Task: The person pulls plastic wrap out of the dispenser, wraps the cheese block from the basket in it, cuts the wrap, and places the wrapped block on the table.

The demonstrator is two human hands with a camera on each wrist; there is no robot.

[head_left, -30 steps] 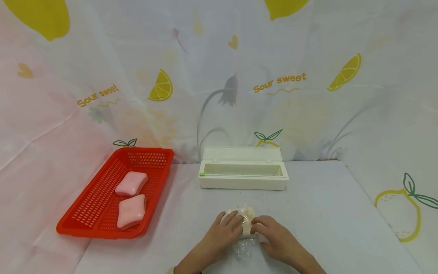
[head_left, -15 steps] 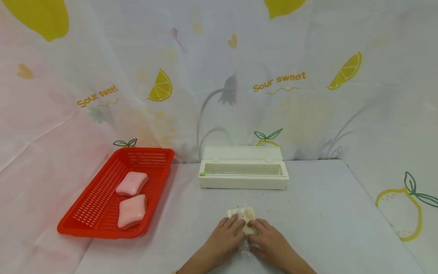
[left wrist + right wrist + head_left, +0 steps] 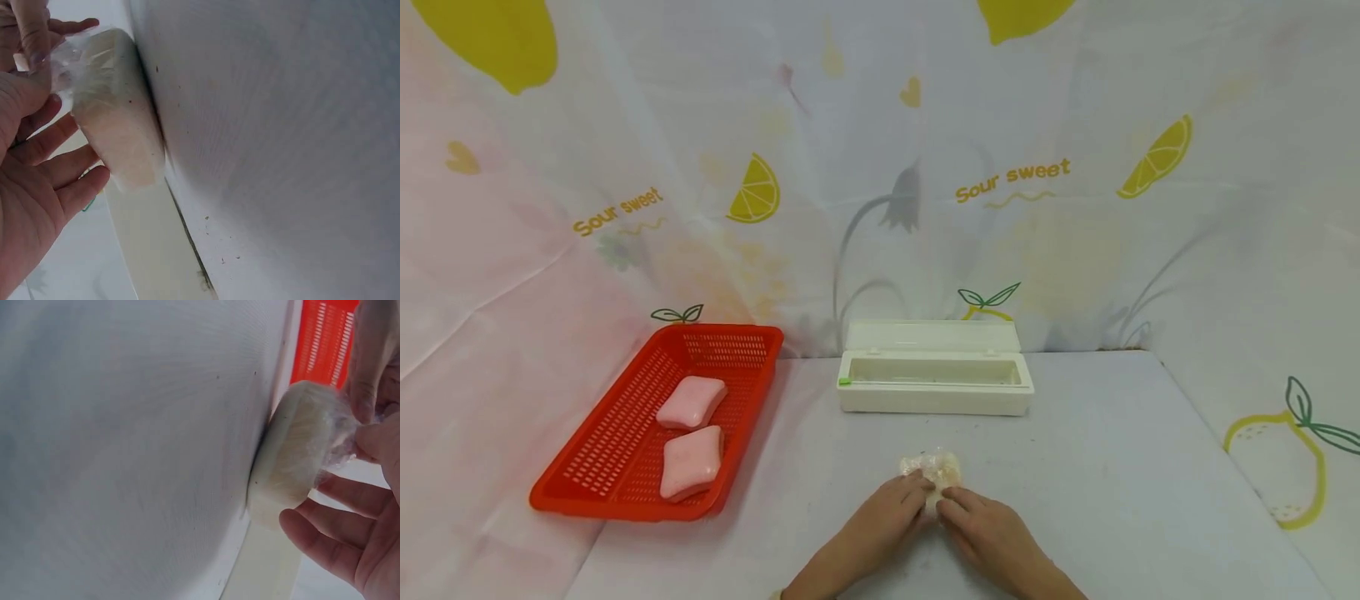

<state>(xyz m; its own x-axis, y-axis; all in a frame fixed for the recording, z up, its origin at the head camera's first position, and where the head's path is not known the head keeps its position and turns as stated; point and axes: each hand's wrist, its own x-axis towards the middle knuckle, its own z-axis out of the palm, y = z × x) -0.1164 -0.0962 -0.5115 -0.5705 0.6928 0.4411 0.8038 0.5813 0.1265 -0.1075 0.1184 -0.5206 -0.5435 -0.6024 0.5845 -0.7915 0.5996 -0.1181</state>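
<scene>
A cream-coloured soap bar (image 3: 931,464) in clear cling film lies on the table in front of me. My left hand (image 3: 886,515) rests fingertips on its upper face from the left, thumb at the bunched cling film (image 3: 66,64) along the near side. From the right, my right hand (image 3: 991,527) touches the bar with its fingers and pinches the gathered film, as the right wrist view shows. Both thumbs are close together there. In the head view the hands hide the bar's near part.
Behind the bar stands a white box (image 3: 934,402) with its lid raised and a green slider at its front left. A red basket (image 3: 747,433) on the left holds two pink soap bars (image 3: 692,462). A printed curtain hangs behind the table, and small dark specks dot the tabletop.
Both hands have come closer together at the bar's near side. The loose film that spread toward me is now gathered in and mostly hidden under the hands. The bar stays in place.
</scene>
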